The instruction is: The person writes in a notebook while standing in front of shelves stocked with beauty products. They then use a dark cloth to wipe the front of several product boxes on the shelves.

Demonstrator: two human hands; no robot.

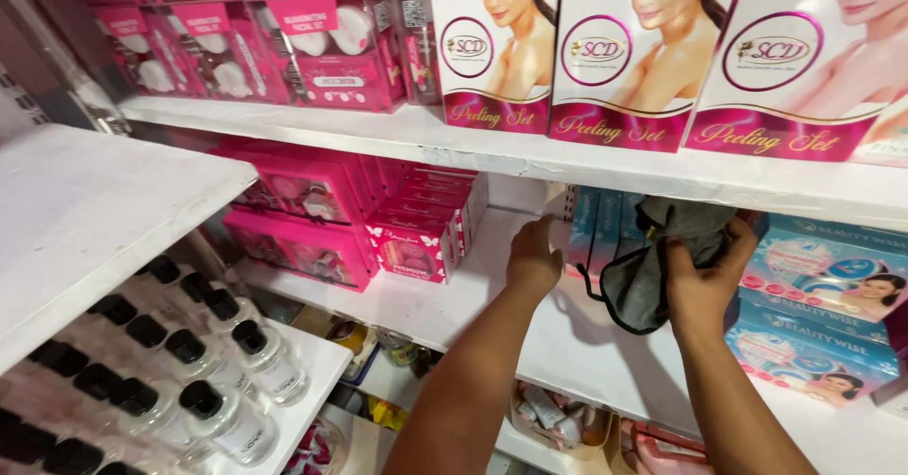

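1. Bottles (203,366) with black caps sit closest to the lens, down at 8 o'clock, packed tight in rows on a low white shelf. Caps all point up, so I guess they're stored standing to save room.
2. Both forearms come in from 6 o'clock and reach up onto the middle shelf (567,343).
3. Right hand (705,272) is at about 3 o'clock, fingers curled and clamped on a dark grey cloth (653,262). That cloth is bunched up and pressed against the teal boxes (605,229) standing at the back of the shelf, with a loose bit hanging down toward the shelf board. Looks like a wiping grip to me.
4. Left hand (532,262) is just left of the cloth, near dead centre, resting on the shelf by the same teal boxes. Fingers look close together and bent down, holding nothing as far as I can see, maybe just steadying.
5. Pink boxes (416,243) are stacked at 10 o'clock of the hands, well apart from them.
6. Blue boxes (823,314) are stacked at 3 o'clock, just beside the right wrist.
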